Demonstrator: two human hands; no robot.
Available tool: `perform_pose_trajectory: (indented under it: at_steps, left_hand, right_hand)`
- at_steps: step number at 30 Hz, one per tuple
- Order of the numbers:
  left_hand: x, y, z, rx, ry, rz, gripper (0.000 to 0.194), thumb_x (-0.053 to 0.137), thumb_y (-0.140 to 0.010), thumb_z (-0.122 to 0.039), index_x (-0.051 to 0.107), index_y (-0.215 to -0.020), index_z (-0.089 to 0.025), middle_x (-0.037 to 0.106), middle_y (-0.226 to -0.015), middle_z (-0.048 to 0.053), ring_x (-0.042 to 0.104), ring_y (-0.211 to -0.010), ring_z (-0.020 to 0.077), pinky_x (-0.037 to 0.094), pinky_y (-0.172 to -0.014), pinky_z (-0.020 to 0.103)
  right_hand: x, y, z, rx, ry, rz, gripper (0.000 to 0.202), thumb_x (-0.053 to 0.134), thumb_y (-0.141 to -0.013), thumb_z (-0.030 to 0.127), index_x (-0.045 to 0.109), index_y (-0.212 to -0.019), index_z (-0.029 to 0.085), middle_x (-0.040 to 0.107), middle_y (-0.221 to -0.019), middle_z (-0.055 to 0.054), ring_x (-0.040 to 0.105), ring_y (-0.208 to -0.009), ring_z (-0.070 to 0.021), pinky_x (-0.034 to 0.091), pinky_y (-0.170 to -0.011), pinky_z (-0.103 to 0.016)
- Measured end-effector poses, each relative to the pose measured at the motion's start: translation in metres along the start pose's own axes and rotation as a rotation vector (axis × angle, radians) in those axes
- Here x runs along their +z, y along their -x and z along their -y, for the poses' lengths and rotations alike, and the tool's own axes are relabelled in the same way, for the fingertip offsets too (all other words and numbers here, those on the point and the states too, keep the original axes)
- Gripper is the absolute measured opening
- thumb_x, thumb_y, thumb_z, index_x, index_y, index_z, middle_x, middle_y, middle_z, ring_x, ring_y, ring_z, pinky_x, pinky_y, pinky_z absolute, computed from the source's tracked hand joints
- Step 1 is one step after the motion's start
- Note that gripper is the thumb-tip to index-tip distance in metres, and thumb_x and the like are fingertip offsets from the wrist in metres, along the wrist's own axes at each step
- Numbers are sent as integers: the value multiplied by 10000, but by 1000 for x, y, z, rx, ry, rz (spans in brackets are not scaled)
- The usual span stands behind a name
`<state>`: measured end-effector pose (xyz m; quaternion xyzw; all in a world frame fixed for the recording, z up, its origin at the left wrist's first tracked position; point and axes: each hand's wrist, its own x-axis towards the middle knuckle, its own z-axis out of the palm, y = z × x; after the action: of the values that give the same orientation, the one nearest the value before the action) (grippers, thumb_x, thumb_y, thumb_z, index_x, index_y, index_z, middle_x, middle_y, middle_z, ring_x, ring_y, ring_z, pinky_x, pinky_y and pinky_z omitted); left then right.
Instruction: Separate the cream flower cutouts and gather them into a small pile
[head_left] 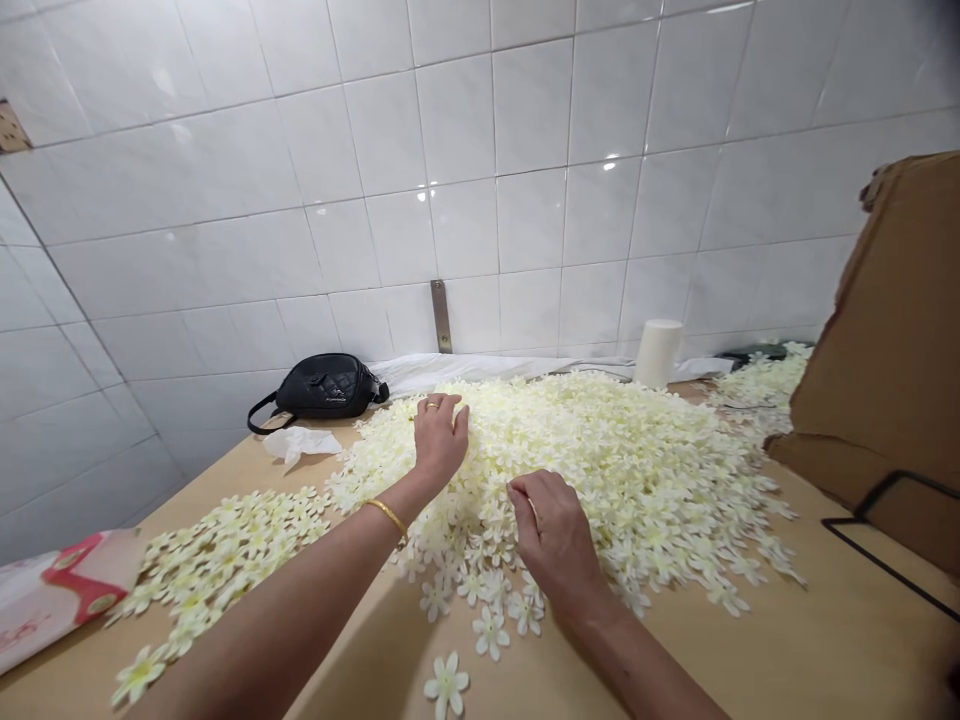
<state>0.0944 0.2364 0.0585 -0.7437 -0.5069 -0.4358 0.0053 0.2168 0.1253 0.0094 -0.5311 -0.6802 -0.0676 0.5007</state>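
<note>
A large heap of pale cream artificial flowers (637,460) covers the middle of the table. On the heap's left part rests my left hand (441,435), with a gold bangle on the wrist; its thumb stands apart from the fingers and I see nothing held. Lower and to the right, my right hand (555,535) is closed at the heap's front edge, thumb and index fingertips together. Whatever is between those fingertips is too small or hidden to make out. A single flower (447,685) lies in front of the heap.
More flowers with yellow centres (225,550) spread at the left beside a pink-white bag (67,590). Behind are a black pouch (326,387), a crumpled tissue (301,444) and a white cylinder (658,352). A cardboard box (892,380) and black metal rod (862,520) stand right.
</note>
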Motion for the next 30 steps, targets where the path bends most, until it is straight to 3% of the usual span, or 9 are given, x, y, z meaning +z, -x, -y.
perform_pose_trajectory:
  at_steps: [5, 8, 12, 17, 23, 28, 30]
  left_hand:
    - [9, 16, -1, 294, -191, 199, 489, 315, -820, -477, 383, -1248, -252, 366, -1325, 78, 186, -1263, 266, 174, -993, 469]
    - [17, 9, 2, 259, -284, 325, 551, 202, -818, -545, 307, -1290, -281, 292, -1374, 73, 121, -1285, 277, 137, -986, 512]
    - [27, -7, 8, 129, -337, 430, 589, 159, -802, -580, 299, -1290, -280, 295, -1368, 96, 149, -1275, 290, 150, -968, 520]
    - [32, -20, 14, 60, -356, 431, 554, 201, -806, -555, 351, -1251, -260, 379, -1299, 140, 242, -1223, 332, 199, -908, 557]
    - [20, -27, 8, 36, -351, 485, 445, 304, -796, -511, 493, -1117, -265, 494, -1150, 132, 414, -1074, 333, 263, -849, 556]
    - [5, -36, -5, 22, -344, 487, 536, 237, -794, -578, 466, -1145, -244, 429, -1191, 99, 339, -1133, 323, 194, -907, 527]
    - [-5, -35, -10, 139, -285, 376, 542, 267, -806, -550, 491, -1113, -164, 457, -1124, 105, 341, -1127, 319, 210, -904, 501]
  right_hand:
    - [1, 1, 2, 3, 38, 12, 148, 389, -819, 157, 507, -730, 170, 506, -717, -35, 433, -705, -165, 320, -648, -294]
    - [1, 1, 3, 21, 54, 22, 139, 396, -812, 142, 502, -726, 168, 508, -721, -30, 432, -711, -162, 313, -653, -292]
    - [0, -1, 2, 32, 71, 24, 136, 404, -806, 136, 501, -719, 173, 516, -721, -26, 432, -710, -157, 307, -655, -287]
    - [0, -2, 3, 28, 107, 31, 145, 394, -812, 139, 513, -737, 172, 521, -735, -35, 433, -727, -165, 306, -662, -294]
    - [0, -3, -3, 35, 181, 36, 168, 399, -821, 184, 532, -720, 163, 537, -725, -49, 438, -726, -173, 311, -671, -305]
    - [-1, -3, -10, 33, 214, -14, 136, 450, -792, 220, 561, -734, 165, 558, -745, -58, 459, -761, -193, 327, -689, -317]
    - [-1, -3, -11, 33, 219, -15, 126, 459, -779, 213, 561, -724, 164, 558, -736, -59, 462, -754, -196, 333, -685, -322]
